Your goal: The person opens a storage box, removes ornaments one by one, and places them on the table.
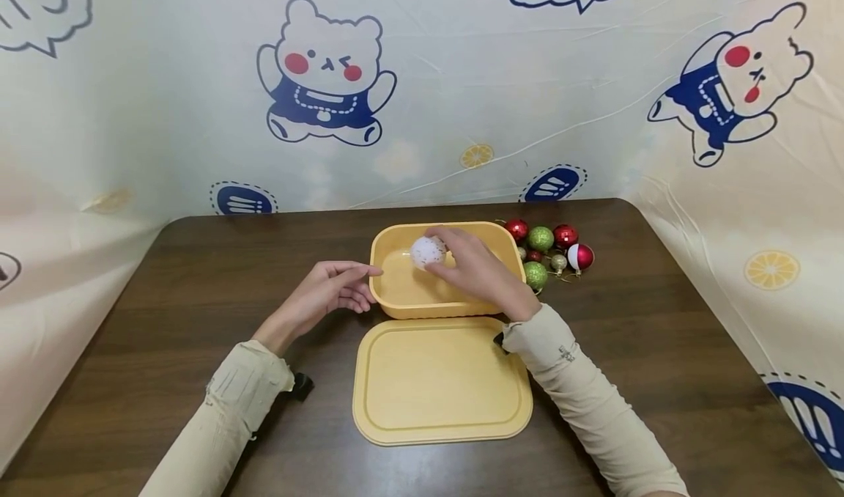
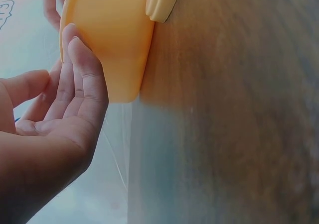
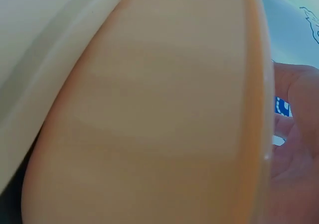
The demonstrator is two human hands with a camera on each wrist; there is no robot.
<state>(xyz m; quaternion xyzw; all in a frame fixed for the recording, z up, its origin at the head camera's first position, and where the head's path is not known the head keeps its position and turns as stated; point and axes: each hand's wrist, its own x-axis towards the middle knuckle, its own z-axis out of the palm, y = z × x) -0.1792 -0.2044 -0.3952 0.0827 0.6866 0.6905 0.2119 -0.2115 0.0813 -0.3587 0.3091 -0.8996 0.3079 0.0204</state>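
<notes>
In the head view my right hand [image 1: 476, 266] holds a white speckled ball [image 1: 427, 253] between thumb and fingers, over the inside of a yellow rectangular box [image 1: 435, 311]. Fingertips of my left hand [image 1: 335, 290] are at the box's left rim, with the fingers loosely bent. The left wrist view shows that hand [image 2: 75, 104] beside the box's outer wall [image 2: 119, 50]. Most of the right wrist view is filled by the box wall [image 3: 159, 104]; part of the right hand [image 3: 301, 134] shows past the rim, and the ball is hidden there.
A flat yellow lid [image 1: 442, 380] lies on the dark wooden table [image 1: 178, 321] just in front of the box. Several red, green and gold Christmas balls [image 1: 541, 239] sit close against the box's right side. Behind the table hangs a printed cloth [image 1: 448, 101].
</notes>
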